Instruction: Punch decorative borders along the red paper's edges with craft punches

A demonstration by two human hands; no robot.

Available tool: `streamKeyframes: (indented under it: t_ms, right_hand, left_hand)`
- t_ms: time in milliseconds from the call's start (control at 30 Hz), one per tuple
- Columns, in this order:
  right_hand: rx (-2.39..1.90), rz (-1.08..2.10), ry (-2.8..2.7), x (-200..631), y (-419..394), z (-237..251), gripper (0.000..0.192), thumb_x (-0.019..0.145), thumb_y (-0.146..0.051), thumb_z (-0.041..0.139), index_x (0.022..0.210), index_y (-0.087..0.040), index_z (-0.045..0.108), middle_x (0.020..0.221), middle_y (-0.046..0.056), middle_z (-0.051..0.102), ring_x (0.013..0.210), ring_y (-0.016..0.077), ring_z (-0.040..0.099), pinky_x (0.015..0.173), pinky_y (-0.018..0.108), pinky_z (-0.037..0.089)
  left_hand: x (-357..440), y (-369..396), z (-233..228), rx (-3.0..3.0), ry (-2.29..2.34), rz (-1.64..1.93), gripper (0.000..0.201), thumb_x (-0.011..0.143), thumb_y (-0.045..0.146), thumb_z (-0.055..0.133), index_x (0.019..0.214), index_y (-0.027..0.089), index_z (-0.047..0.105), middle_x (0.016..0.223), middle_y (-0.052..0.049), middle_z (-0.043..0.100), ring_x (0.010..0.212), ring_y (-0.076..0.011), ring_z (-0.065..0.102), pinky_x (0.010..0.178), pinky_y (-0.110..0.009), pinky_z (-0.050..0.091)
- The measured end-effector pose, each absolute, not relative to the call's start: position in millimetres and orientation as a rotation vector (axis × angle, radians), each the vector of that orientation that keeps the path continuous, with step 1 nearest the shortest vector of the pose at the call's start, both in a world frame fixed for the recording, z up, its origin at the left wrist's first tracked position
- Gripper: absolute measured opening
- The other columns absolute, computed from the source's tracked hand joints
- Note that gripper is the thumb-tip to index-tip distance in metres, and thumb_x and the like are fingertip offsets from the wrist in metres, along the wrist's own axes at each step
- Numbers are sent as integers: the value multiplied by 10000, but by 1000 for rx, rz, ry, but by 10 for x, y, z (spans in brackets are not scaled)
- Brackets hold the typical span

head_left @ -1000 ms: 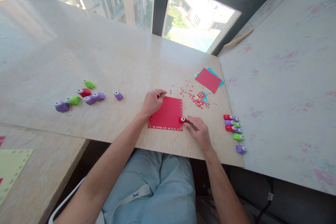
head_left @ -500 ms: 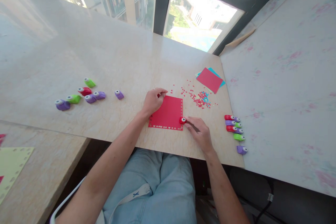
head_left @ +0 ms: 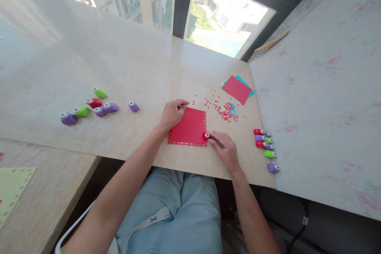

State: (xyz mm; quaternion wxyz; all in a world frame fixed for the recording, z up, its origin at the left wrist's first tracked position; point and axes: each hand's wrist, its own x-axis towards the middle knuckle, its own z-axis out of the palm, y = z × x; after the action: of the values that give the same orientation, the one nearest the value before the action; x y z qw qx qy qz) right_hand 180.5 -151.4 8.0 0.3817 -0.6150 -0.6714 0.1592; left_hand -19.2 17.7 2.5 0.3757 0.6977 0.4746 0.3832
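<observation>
A square sheet of red paper point(head_left: 187, 127) lies on the countertop, with small cut-out shapes along its right and bottom edges and some at the lower left. My left hand point(head_left: 173, 114) is closed at its upper left corner, fingers pinching the paper there. A small red craft punch point(head_left: 206, 135) with a white top sits over the right edge, near the lower corner. Thumb and fingers of my right hand point(head_left: 225, 149) grip this punch from the right. The paper under the punch is hidden.
Punched-out bits point(head_left: 226, 112) in red and blue are scattered beyond the sheet. Behind them lies a stack of coloured paper point(head_left: 237, 89). Several punches point(head_left: 100, 110) stand at left, and more punches point(head_left: 260, 138) line the right wall. A pale green punched sheet point(head_left: 14, 186) lies lower left.
Both hands, the paper and the red punch hold nearly the same places. The whole view has shifted very slightly.
</observation>
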Motion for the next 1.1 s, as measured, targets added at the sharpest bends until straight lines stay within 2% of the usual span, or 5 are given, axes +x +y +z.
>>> streamKeyframes:
  t_ms: [667, 767, 900, 1100]
  right_hand:
    - [-1551, 411, -1723, 1802, -1513, 81, 224, 936, -293, 607, 1145, -273, 685, 1123, 58, 721, 1053, 224, 646, 957, 426, 494]
    - [-1569, 436, -1669, 1807, -1524, 73, 269, 918, -319, 627, 1179, -261, 661, 1161, 76, 695, 1080, 234, 633, 971, 431, 482]
    - [-1572, 514, -1452, 1808, -1536, 58, 339, 891, -370, 644, 1197, -227, 624, 1123, 97, 664, 983, 222, 641, 879, 390, 513]
    - [-1598, 792, -1093, 1842, -1484, 195, 324, 816, -475, 678, 959, -189, 626, 900, 66, 664, 805, 186, 616, 725, 306, 501]
  left_hand:
    - [-184, 175, 9, 1768, 1240, 1005, 209, 847, 159, 556, 933, 172, 746, 950, -61, 755, 826, -178, 667, 810, -297, 517]
    - [-185, 171, 16, 1777, 1238, 1002, 210, 846, 163, 557, 935, 173, 747, 958, -62, 755, 835, -180, 668, 820, -299, 516]
    - [-195, 172, 27, 1784, 1241, 992, 210, 846, 172, 561, 938, 176, 750, 965, -64, 755, 837, -184, 668, 810, -299, 516]
    - [-208, 174, 40, 1797, 1243, 980, 209, 845, 184, 563, 940, 172, 749, 964, -66, 756, 841, -191, 672, 811, -305, 516]
